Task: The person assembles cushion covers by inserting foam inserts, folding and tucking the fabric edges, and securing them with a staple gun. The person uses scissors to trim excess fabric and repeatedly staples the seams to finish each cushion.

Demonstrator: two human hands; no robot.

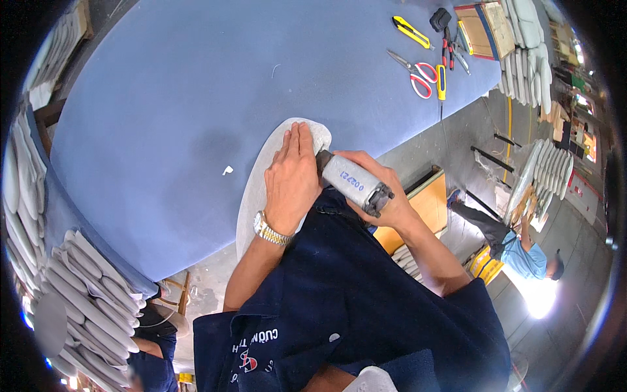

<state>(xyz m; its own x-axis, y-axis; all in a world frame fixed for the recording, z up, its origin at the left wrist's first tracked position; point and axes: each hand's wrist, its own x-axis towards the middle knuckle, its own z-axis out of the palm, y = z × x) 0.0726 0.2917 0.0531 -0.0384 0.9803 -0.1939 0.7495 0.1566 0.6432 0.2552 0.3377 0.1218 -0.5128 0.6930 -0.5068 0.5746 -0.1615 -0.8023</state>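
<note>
A light grey, fabric-covered panel with a rounded end (pixel 253 189) lies at the near edge of the blue table, partly over my lap side. My left hand (pixel 291 179) rests flat on it, fingers stretched out together toward its rounded end; a metal watch is on that wrist. In my right hand (pixel 390 196) is a grey staple gun (pixel 353 181), gripped from the right side. Its dark nose meets the panel's right edge, close to my left fingers. The tip itself and most of my right fingers are hidden behind the tool's body.
On the blue table (pixel 163 85) toward the far right lie a yellow cutter (pixel 412 32), red-handled scissors (pixel 418 73), a yellow screwdriver (pixel 441 81) and pliers. Stacked grey panels (pixel 91 294) stand at the left. A person in blue (pixel 526 258) works at the right.
</note>
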